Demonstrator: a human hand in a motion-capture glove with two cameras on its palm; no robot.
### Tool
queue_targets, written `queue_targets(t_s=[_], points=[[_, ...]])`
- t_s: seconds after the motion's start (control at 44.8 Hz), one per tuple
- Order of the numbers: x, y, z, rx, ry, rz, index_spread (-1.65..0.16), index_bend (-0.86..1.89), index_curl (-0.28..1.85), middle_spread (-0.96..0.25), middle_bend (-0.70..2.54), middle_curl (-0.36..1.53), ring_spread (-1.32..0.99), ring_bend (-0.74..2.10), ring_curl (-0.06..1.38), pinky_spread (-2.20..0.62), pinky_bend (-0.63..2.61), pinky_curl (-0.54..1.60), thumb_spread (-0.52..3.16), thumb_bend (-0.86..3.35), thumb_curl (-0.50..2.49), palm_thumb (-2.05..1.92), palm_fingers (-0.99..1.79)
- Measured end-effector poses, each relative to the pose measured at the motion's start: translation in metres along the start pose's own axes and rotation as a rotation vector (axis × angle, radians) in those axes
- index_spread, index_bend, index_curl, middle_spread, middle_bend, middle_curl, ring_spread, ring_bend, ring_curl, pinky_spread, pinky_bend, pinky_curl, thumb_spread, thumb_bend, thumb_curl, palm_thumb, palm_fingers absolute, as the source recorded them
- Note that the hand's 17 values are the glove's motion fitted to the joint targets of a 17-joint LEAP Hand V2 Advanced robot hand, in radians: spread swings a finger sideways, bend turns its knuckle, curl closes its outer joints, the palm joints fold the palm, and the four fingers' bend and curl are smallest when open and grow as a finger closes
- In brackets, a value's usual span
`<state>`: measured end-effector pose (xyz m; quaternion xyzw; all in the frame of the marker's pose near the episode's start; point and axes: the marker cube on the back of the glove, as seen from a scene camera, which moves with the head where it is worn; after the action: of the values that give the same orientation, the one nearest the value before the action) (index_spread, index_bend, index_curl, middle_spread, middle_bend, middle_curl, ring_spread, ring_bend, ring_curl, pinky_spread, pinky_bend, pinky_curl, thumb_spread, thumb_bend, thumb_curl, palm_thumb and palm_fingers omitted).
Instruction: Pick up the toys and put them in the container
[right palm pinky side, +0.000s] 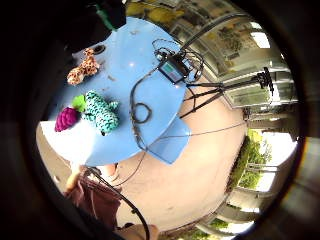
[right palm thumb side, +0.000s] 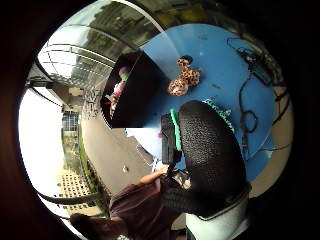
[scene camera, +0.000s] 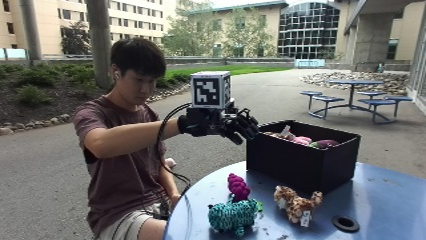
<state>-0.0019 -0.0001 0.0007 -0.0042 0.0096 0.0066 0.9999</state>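
An outdoor campus-like courtyard: paved ground (scene camera: 40, 160), tall buildings (scene camera: 133, 20), trees (scene camera: 219, 30), a lawn (scene camera: 219, 70), and a picnic table (scene camera: 353, 95) behind the round blue surface (scene camera: 386, 200).

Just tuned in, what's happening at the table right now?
A person seated at the blue table is clearing toys into the black container, which already holds a few. Their gloved right hand is raised in the air beside the container, fingers spread and holding nothing. Three toys lie on the table in front of the container: a teal crocheted toy, a purple grape-like toy right behind it, and a spotted plush a little apart.
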Motion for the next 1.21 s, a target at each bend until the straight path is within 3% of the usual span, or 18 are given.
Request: queue_targets(t_s=[0.134,0.268,0.491,0.736,0.803,0.848,0.893,1.027,1.049,1.071,1.094,1.16,1.205], points=[[-0.005,-0.004,0.003,-0.044,0.038,0.025,-0.13,0.07,0.03,-0.09,0.18,0.07,-0.07,0.38,0.09,-0.02,0.66,0.20,0.84,-0.02,0.03,-0.04,0.10],[-0.007,-0.011,0.021,-0.118,0.058,0.058,-0.15,0.08,0.05,-0.10,0.19,0.12,-0.08,0.43,0.13,-0.03,0.77,0.26,1.08,-0.05,0.05,-0.08,-0.02],[0.004,-0.023,0.085,-0.239,0.068,0.140,-0.14,0.05,0.07,-0.05,0.20,0.19,-0.06,0.49,0.16,-0.01,0.90,0.31,1.20,-0.06,0.08,-0.10,-0.10],[0.016,-0.018,0.215,-0.426,-0.004,0.146,-0.12,0.03,0.07,0.03,0.18,0.23,-0.01,0.60,0.20,0.00,1.04,0.35,1.19,-0.03,0.14,-0.04,-0.16],[0.015,-0.015,0.242,-0.403,0.003,0.112,-0.11,0.01,0.05,0.03,0.28,0.27,-0.06,0.81,0.26,-0.04,1.04,0.36,1.29,0.08,0.19,0.15,0.07],[0.014,-0.014,0.250,-0.342,-0.004,0.109,-0.10,0.05,0.04,-0.01,0.39,0.29,-0.14,0.92,0.27,-0.18,1.09,0.34,1.38,0.18,0.22,0.30,0.43],[0.013,-0.013,0.252,-0.301,0.000,0.118,-0.10,0.11,0.05,-0.03,0.43,0.31,-0.17,0.97,0.28,-0.25,1.13,0.34,1.41,0.23,0.25,0.39,0.61],[0.013,-0.012,0.253,-0.177,0.044,0.106,-0.11,0.10,0.04,-0.10,0.61,0.39,-0.26,1.07,0.34,-0.38,1.14,0.35,1.48,0.35,0.31,0.59,0.89],[0.013,-0.012,0.253,-0.154,0.043,0.101,-0.12,0.14,0.04,-0.11,0.72,0.43,-0.27,1.11,0.36,-0.40,1.09,0.34,1.48,0.37,0.32,0.62,1.06],[0.013,-0.013,0.252,-0.135,0.042,0.099,-0.12,0.11,0.03,-0.12,0.70,0.42,-0.28,1.09,0.35,-0.41,1.10,0.34,1.49,0.38,0.32,0.64,0.99],[0.014,-0.013,0.252,-0.120,0.041,0.098,-0.13,0.18,0.05,-0.12,0.83,0.47,-0.28,1.14,0.38,-0.42,1.03,0.33,1.49,0.40,0.33,0.66,1.20],[0.014,-0.016,0.250,-0.093,0.040,0.097,-0.14,0.29,0.08,-0.13,1.01,0.53,-0.28,1.24,0.43,-0.43,0.91,0.33,1.49,0.43,0.35,0.72,1.42],[0.013,-0.018,0.249,-0.095,0.024,0.096,-0.15,0.34,0.10,-0.14,1.07,0.56,-0.28,1.27,0.44,-0.44,0.89,0.33,1.49,0.44,0.36,0.75,1.42]])
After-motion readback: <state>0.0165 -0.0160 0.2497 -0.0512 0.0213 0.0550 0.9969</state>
